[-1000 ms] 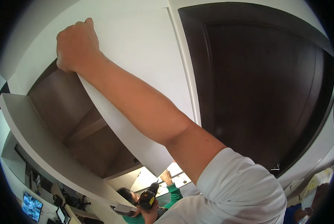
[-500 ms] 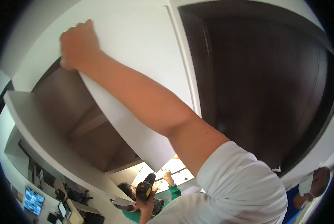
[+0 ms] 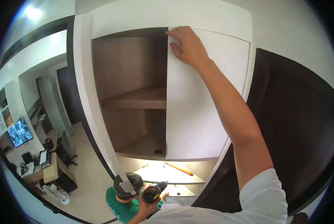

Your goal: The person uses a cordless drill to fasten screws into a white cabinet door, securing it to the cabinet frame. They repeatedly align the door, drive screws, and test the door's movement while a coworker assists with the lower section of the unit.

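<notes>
My right hand [image 3: 187,46] is raised to the upper left corner of a white cabinet door [image 3: 208,97], its fingertips bent at the door's edge and the thumb near its face. The door covers the right half of a wall cabinet; the left half shows brown shelves [image 3: 137,101]. Low in the view my left hand [image 3: 147,209] is closed around a black and yellow power drill [image 3: 155,192], bit pointing right and up. A grey flat angular piece [image 3: 127,187] shows beside the drill; its kind I cannot make out.
A person in green [image 3: 119,205] works below the cabinet, near lit shelves holding an orange-handled tool [image 3: 180,168]. A small dark object [image 3: 158,151] lies on the cabinet's bottom shelf. A dark door [image 3: 297,130] is at right; a desk, a screen [image 3: 19,132] and a fan [image 3: 58,194] at left.
The white door has swung from standing open to lying across the cabinet's right half, with my right hand at its edge. My view has turned, showing more of the room at left.
</notes>
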Demonstrator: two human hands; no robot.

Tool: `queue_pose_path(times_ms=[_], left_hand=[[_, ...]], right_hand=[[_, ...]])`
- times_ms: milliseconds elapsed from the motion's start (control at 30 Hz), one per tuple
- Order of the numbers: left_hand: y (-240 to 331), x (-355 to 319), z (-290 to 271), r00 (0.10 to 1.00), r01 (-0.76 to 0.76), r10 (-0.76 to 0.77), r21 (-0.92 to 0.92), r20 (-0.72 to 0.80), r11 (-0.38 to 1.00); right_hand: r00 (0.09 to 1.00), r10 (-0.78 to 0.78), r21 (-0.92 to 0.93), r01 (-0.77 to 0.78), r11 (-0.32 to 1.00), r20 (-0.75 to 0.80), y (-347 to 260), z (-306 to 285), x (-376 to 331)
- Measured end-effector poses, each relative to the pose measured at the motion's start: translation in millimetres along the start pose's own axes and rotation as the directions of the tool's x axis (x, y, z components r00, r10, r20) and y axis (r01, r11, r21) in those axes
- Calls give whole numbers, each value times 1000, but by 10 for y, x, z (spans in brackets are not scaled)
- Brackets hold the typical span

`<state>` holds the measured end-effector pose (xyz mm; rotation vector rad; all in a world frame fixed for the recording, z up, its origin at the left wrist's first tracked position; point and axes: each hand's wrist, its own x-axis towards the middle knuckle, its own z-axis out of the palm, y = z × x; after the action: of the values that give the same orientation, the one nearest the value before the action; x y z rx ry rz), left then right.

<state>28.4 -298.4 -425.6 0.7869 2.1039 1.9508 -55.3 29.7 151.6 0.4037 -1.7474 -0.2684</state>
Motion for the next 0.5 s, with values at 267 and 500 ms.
queue_pose_path(times_ms=[267, 500], left_hand=[[14, 48, 10, 991, -130, 129, 0, 26, 992], [-106, 46, 1, 1000, -3, 4, -80, 16, 997]], right_hand=[[1000, -25, -76, 26, 997, 9, 11, 113, -136], [996, -83, -258, 82, 963, 5, -54, 111, -90]])
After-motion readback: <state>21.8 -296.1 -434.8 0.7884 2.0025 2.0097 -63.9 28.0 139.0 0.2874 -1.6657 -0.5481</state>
